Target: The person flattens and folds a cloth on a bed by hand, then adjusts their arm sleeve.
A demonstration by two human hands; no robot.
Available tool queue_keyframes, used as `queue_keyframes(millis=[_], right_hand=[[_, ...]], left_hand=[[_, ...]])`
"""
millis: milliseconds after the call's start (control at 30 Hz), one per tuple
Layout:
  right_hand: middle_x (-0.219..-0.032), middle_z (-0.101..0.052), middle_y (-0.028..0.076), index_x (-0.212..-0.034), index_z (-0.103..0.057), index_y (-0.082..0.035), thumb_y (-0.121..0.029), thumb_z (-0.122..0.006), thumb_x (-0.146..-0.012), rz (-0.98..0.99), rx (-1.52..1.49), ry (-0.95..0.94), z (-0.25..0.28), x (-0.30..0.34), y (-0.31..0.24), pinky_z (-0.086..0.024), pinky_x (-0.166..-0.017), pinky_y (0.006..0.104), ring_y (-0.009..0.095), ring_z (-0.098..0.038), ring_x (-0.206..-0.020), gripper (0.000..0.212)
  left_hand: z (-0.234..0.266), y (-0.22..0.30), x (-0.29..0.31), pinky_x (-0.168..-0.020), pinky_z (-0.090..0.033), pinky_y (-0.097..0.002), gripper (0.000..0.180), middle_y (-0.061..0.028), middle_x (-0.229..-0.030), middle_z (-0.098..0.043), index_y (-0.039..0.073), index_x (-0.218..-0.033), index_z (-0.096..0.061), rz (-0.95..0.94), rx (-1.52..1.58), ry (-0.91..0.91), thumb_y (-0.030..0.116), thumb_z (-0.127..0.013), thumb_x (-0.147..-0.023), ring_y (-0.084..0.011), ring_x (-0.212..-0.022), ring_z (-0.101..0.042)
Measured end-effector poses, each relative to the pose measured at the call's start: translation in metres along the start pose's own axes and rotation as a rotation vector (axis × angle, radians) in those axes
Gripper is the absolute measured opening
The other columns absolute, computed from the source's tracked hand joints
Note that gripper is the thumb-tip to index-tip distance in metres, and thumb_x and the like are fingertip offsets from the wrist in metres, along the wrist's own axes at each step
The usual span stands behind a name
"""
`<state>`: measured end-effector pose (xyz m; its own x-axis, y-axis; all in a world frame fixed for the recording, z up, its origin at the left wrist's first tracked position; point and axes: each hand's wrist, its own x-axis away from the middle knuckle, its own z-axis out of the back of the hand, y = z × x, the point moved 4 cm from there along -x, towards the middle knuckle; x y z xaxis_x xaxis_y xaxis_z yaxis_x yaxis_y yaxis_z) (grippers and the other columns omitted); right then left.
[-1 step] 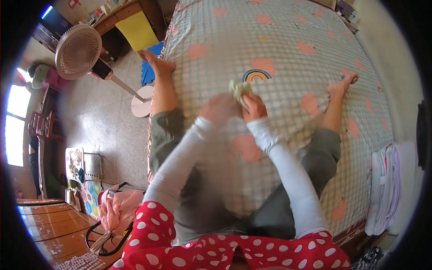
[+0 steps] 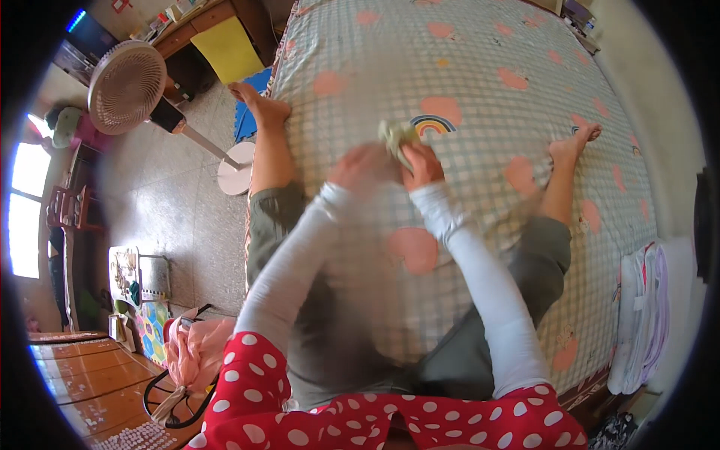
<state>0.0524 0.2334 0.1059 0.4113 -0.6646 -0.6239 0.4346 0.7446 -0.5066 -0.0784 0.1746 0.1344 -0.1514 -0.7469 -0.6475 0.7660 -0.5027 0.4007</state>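
Small pale-green cloth item (image 2: 397, 136): crumpled, held just above the bed (image 2: 480, 67), beside the rainbow print (image 2: 429, 124). Right hand (image 2: 421, 165): nearer than the rainbow, fingers pinching the cloth's lower edge. Left hand (image 2: 360, 166): left of the rainbow, motion-blurred; its finger state cannot be told. Handling, as a judgement: a steady pinch on one edge, the other hand slowing to draw the fabric flat. Beyond: checked sheet with pink patches.

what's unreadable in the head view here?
- Left hand: motion-blurred; grip cannot be told.
- Small pale cloth item: bunched and partly covered by the right hand; kind unclear.
- Folded stack of laundry: bent by the fisheye rim at the right edge.
- Things on the floor rack: too small.
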Motion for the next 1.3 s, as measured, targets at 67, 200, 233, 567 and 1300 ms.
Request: queue_keyframes(millis=[67,200,233,567,1300], right_hand=[[-0.099,-0.055,0.016,-0.1,-0.054,-0.004,-0.004,-0.059,-0.064,0.073,-0.063,0.031,-0.025,-0.043,0.016,-0.042,-0.078,0.0355,0.033,-0.05,-0.091,0.037],[-0.111,-0.051,0.013,-0.107,-0.051,-0.009,-0.032,-0.061,-0.066,-0.147,0.25,-0.337,-0.073,-0.088,0.046,-0.037,-0.089,0.0377,0.029,-0.045,-0.105,0.048],[-0.114,-0.049,0.012,-0.112,-0.048,-0.011,-0.035,-0.06,-0.067,-0.224,0.32,-0.364,-0.084,-0.094,0.059,-0.035,-0.09,0.0402,0.029,-0.044,-0.107,0.053],[-0.134,-0.026,0.008,-0.124,-0.035,-0.019,-0.047,-0.05,-0.073,-0.223,0.623,-0.287,-0.151,-0.079,0.078,-0.016,-0.096,0.0558,0.029,-0.02,-0.124,0.06],[-0.129,-0.032,0.012,-0.119,-0.041,-0.008,-0.024,-0.051,-0.074,-0.056,0.391,-0.495,-0.004,0.204,-0.054,-0.021,-0.098,0.0445,0.025,-0.026,-0.122,0.048]], left_hand=[[-0.002,-0.051,-0.021,-0.075,-0.046,-0.034,0.033,-0.0116,-0.101,-0.054,0.009,-0.1,-0.056,-0.147,-0.274,-0.031,0.006,-0.057,-0.066,-0.0275,-0.093,-0.053],[-0.002,-0.142,-0.026,-0.092,-0.031,-0.0414,0.046,-0.0124,-0.121,-0.043,0.022,-0.112,-0.051,0.409,-0.747,-0.18,0.031,-0.06,-0.067,-0.0291,-0.107,-0.044],[-0.001,-0.174,-0.02,-0.096,-0.024,-0.0444,0.047,-0.0088,-0.127,-0.036,0.026,-0.114,-0.048,0.64,-0.599,-0.245,0.034,-0.058,-0.069,-0.0268,-0.115,-0.034],[-0.057,-0.218,0.007,-0.1,-0.013,-0.049,0.058,-0.0059,-0.134,-0.027,0.028,-0.125,-0.036,0.832,-0.588,-0.183,0.054,-0.044,-0.073,-0.0248,-0.125,-0.021],[-0.055,0.086,0.192,-0.094,-0.019,-0.055,0.055,-0.0094,-0.13,-0.028,0.018,-0.121,-0.035,0.884,-0.497,-0.586,0.043,-0.047,-0.074,-0.0258,-0.121,-0.024]])
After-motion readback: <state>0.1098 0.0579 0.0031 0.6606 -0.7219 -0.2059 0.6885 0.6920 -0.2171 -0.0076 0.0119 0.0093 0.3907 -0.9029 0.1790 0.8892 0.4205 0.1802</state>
